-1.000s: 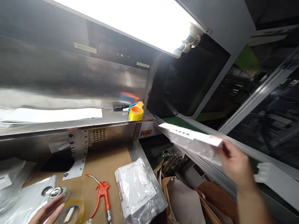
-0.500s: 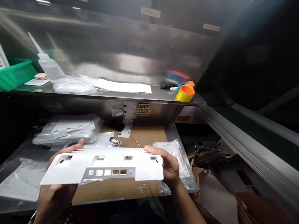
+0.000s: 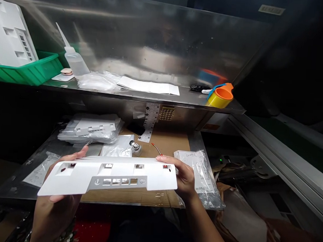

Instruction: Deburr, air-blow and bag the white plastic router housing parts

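Observation:
A white plastic housing panel [image 3: 68,182], with a grey strip of square openings and several small recesses, is held edge-on above the bench. My left hand [image 3: 57,209] grips its left end, with some fingers above and a fingertip showing below. Around the right end, my right hand [image 3: 184,176] is closed, fingers on the top edge. Just beyond the panel lie a small bottle with a round metal lid [image 3: 135,147] and a thin red-tipped tool [image 3: 156,148], partly hidden by the panel.
Bagged white panels [image 3: 91,129] are stacked at the back left, and another bagged part [image 3: 195,167] lies right. The shelf carries a green bin [image 3: 34,71], a squeeze bottle [image 3: 75,61], folded paper [image 3: 150,86] and a tape roll [image 3: 220,97]. A metal rail [image 3: 259,142] runs along the right.
The camera view has turned left, so shelf and bench sit further right. The panel stays in both hands, tilted slightly differently.

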Tool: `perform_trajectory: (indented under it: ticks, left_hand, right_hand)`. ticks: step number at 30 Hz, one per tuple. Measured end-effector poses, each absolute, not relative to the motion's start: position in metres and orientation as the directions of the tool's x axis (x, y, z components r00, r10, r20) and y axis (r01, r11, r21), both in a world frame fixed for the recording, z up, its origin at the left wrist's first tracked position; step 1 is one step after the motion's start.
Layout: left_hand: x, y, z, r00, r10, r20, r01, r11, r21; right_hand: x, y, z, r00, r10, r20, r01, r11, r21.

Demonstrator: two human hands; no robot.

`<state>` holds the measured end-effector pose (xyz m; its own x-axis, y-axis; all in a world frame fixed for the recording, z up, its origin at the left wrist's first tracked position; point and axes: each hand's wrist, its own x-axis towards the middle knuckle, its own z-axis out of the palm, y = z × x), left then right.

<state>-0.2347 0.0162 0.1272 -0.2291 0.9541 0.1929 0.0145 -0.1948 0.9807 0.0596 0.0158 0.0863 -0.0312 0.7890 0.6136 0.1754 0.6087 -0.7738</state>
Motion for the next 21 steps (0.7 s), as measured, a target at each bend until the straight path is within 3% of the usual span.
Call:
perform_trajectory:
  ticks: [11,21]
  left_hand:
    - [-0.223,0.023,0.125,-0.195,0.968,0.157,-0.130,-0.184,0.974]
    - [-0.213,0.018,0.130,-0.214,0.950,0.227,-0.076,-0.248,0.966]
  right_hand:
    - [0.072,0.016,0.076,0.011,0.833,0.553,0.187,0.542,-0.820]
    - [0.081,0.021,0.063,0.019,0.861,0.508,0.246,0.489,-0.837]
